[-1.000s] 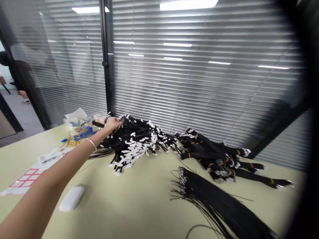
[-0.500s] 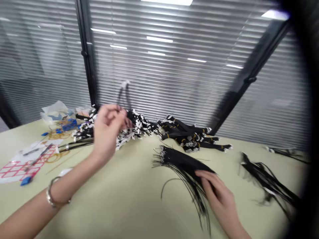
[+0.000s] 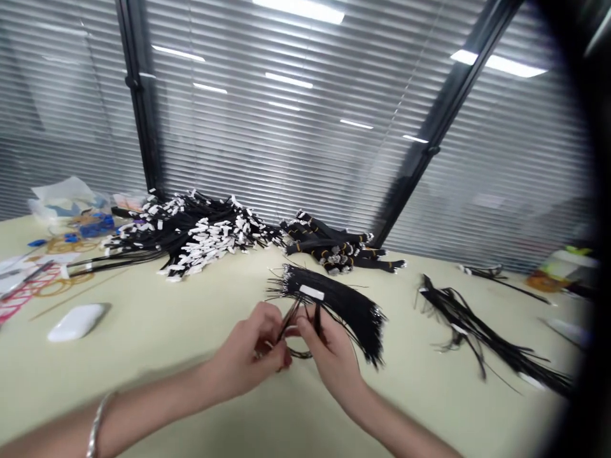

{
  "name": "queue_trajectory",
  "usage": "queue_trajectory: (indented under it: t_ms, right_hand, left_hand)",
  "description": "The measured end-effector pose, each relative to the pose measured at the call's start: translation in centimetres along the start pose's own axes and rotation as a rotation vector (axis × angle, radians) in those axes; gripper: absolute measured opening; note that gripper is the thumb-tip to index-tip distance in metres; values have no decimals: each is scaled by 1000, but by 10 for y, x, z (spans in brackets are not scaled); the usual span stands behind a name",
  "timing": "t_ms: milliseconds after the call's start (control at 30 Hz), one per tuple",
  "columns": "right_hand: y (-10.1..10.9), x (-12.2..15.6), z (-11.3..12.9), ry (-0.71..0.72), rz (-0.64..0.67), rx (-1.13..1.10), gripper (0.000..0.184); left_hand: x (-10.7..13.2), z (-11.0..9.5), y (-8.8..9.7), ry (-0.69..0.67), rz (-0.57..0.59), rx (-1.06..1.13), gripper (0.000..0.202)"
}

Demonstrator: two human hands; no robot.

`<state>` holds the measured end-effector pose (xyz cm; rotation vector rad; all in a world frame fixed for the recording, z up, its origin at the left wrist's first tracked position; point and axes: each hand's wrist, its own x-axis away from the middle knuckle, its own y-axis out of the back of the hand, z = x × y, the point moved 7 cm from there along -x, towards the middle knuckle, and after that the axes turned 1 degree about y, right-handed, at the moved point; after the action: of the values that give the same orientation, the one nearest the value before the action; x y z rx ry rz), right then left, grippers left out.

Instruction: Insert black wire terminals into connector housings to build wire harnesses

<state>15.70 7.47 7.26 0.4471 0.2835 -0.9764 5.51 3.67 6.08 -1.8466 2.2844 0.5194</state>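
Note:
Near the middle of the table my left hand (image 3: 245,356) and my right hand (image 3: 334,350) are close together, both closed on a thin black cable (image 3: 317,318). A white connector (image 3: 311,292) stands up from it, above my right fingers. The left fingertips pinch dark strands, and a loop of the cable hangs between the hands. Just behind them lies a flat bundle of black wires (image 3: 351,302) with silvery tips. My fingers hide part of the held cable.
A large heap of black cables with white connectors (image 3: 210,238) lies at the back left. Tied black bundles (image 3: 334,245) are beside it. More loose black cables (image 3: 463,318) lie right. A white rounded case (image 3: 76,322) rests at left, near blue pieces (image 3: 95,226) and plastic bags (image 3: 67,194).
My left hand has come down and right from the heap with a cable. My right hand has left the flat wire bundle and now grips the same cable. The view has shifted right.

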Motion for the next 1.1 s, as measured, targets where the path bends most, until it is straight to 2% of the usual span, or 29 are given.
queue_trajectory:
  t_ms: [100,200,300,400,467,567,633,700,767,833,933,1033,1100]
  right_hand:
    - [0,6,-16,-82,44,3,28]
    - [5,14,-31,-138,90,73,25]
    - [16,19,-43,-149,99,129,29]
    - [24,19,-50,-131,108,142,21]
    - [25,17,-49,-91,127,145,24]
    - [15,17,-42,-25,190,140,26]
    - [5,21,-37,-4,244,126,24]
    - [-4,27,-34,-2,275,107,22]
    - [-7,30,-34,-21,261,74,21]
    - [-2,31,-38,-80,203,24,23]
    - [10,32,-48,-247,174,-118,36]
    - [16,36,-46,-423,373,-293,43]
    - [18,40,-39,-513,545,-345,44]
  left_hand:
    - [7,10,7,71,-46,61,15]
    - [5,13,20,83,-77,-93,29]
    - [-2,18,26,68,-2,-324,39]
    - [-6,28,25,119,73,-381,38]
    - [-6,36,23,215,82,-275,43]
    - [-2,41,16,337,79,30,54]
    - [-3,34,12,269,94,125,33]
    - [-2,27,9,189,115,118,11]
    - [0,27,8,204,122,133,15]
    - [2,28,10,262,90,204,19]
    - [4,28,13,380,102,294,8]
    - [6,26,15,508,153,242,46]
    - [7,25,14,554,220,131,48]
